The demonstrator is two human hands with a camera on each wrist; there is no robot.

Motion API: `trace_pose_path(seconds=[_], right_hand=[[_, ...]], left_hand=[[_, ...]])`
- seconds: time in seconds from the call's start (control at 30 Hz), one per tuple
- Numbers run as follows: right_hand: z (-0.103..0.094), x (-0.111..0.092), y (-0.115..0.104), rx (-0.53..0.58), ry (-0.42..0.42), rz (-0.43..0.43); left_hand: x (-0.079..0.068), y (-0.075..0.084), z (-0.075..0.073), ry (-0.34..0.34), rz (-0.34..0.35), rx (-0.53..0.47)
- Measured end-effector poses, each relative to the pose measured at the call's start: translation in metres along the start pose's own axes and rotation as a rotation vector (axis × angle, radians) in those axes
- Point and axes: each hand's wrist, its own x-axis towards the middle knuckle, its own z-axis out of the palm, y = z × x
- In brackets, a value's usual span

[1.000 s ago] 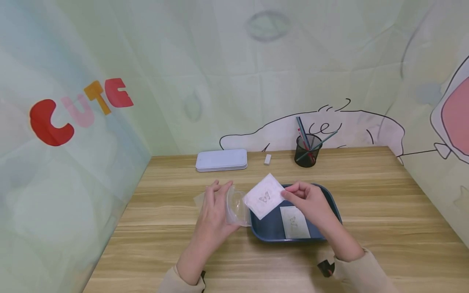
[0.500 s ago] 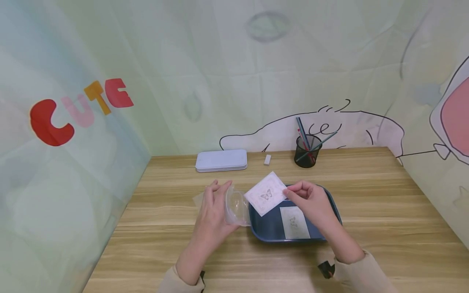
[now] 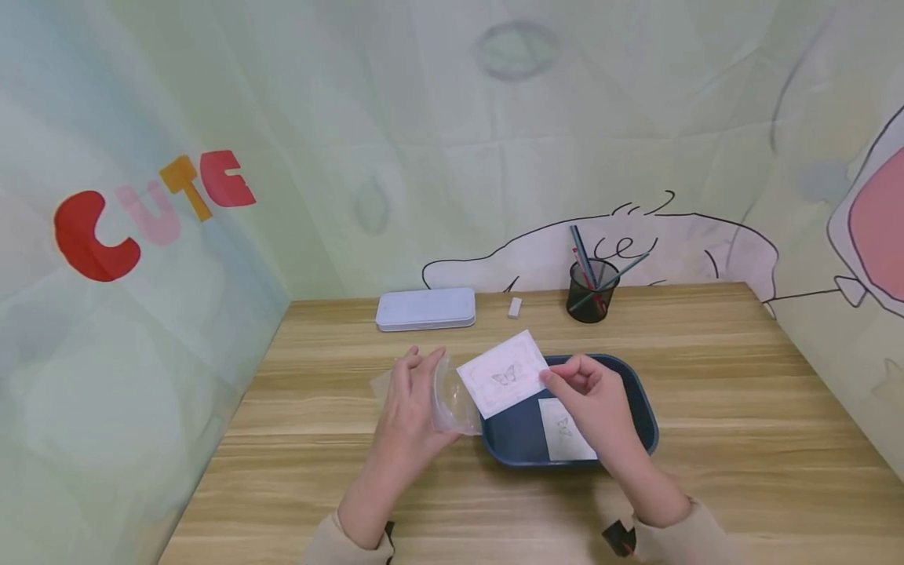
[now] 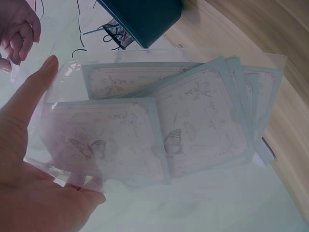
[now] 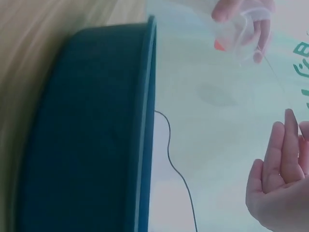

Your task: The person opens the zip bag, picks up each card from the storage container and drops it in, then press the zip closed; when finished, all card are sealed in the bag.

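Observation:
My left hand [image 3: 406,420] holds a clear plastic bag [image 3: 457,402] with its mouth spread, thumb and fingers on either side. Several butterfly-print cards [image 4: 203,121] lie fanned inside that bag in the left wrist view. Between right thumb and fingers, my right hand [image 3: 593,400] pinches one white card [image 3: 503,377] printed with a butterfly. The pinched card is tilted above the blue tray [image 3: 512,443], its left corner close to the bag's mouth; whether they touch I cannot tell. Inside the tray lies another butterfly card [image 3: 565,435], partly covered by the right hand.
Along the back of the wooden table [image 3: 318,471] lie a pale pencil case [image 3: 426,309] and a small white eraser [image 3: 515,308]. A black mesh pen holder [image 3: 588,306] with several pencils stands behind the tray. Printed cloth [image 3: 395,157] hangs close behind and beside the table.
My right hand has moved slightly left and down, bringing the pinched card nearer to the bag. The card has also turned a little. The left hand and bag stay nearly still.

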Motion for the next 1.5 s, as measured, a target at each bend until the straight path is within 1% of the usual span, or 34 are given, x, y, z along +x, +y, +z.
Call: trace_pose_path(seconds=[0.1, 0.27, 0.5, 0.63, 0.77, 1.2, 1.27, 1.33, 1.5], right_hand=[[0.005, -0.002, 0.001, 0.024, -0.010, -0.012], [0.013, -0.005, 0.002, 0.013, -0.029, -0.032], [0.020, -0.006, -0.002, 0.056, -0.074, 0.006], [0.022, -0.006, -0.005, 0.076, -0.069, 0.005], [0.025, -0.006, -0.006, 0.081, -0.069, 0.002], [0.041, -0.011, 0.000, 0.123, -0.136, -0.011], [0.043, -0.012, 0.000, 0.108, -0.148, -0.017], [0.044, -0.015, -0.008, 0.081, -0.151, -0.038], [0.048, -0.017, -0.004, 0.003, -0.144, -0.159]], left_hand=[[0.001, 0.000, 0.000, 0.001, 0.003, 0.002], [0.002, 0.001, 0.000, 0.008, 0.011, -0.003], [0.003, 0.001, 0.001, 0.014, 0.031, 0.005], [0.003, 0.001, 0.002, 0.013, 0.032, 0.001], [0.003, 0.001, 0.002, 0.003, 0.028, -0.001], [0.002, 0.003, 0.000, -0.024, -0.006, -0.007], [0.002, 0.002, 0.000, -0.027, -0.008, -0.008], [0.002, 0.003, 0.000, -0.030, -0.009, -0.010], [0.002, 0.002, 0.000, -0.021, -0.001, -0.005]])
